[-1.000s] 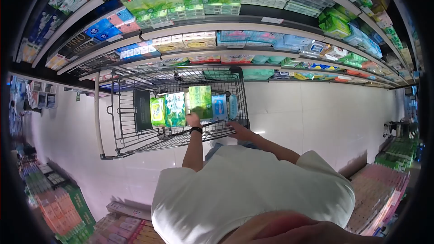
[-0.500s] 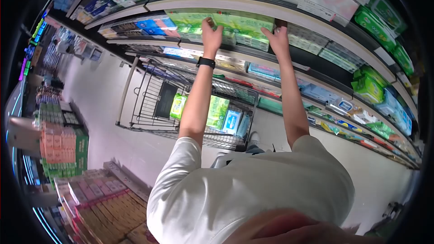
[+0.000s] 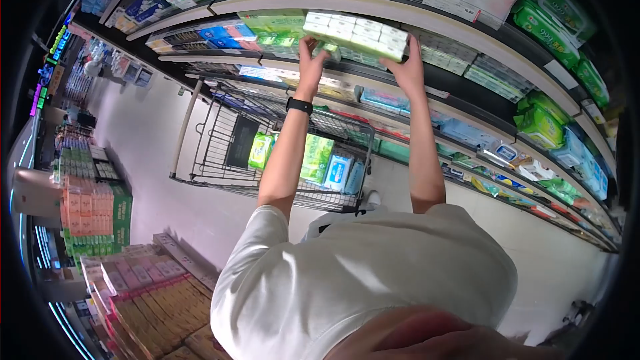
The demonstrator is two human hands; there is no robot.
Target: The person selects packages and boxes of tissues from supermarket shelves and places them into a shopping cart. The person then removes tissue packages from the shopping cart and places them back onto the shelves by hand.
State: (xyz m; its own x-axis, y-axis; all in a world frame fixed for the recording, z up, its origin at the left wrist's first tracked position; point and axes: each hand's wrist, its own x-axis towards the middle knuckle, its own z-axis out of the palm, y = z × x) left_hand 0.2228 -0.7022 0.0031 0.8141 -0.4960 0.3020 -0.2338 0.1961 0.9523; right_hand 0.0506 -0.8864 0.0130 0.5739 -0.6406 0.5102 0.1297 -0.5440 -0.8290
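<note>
Tissue pack (image 3: 357, 35) newly tilted, white rows, green edge, right hand (image 3: 407, 70) touching

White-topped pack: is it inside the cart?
No, the pack is up between the left hand and right hand, outside the cart.

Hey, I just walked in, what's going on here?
A person in a white shirt holds a white-and-green tissue pack at a store shelf, the left hand at one end, the right hand at the other. The cart already carries other packs, including a green pack and a blue pack.
</note>
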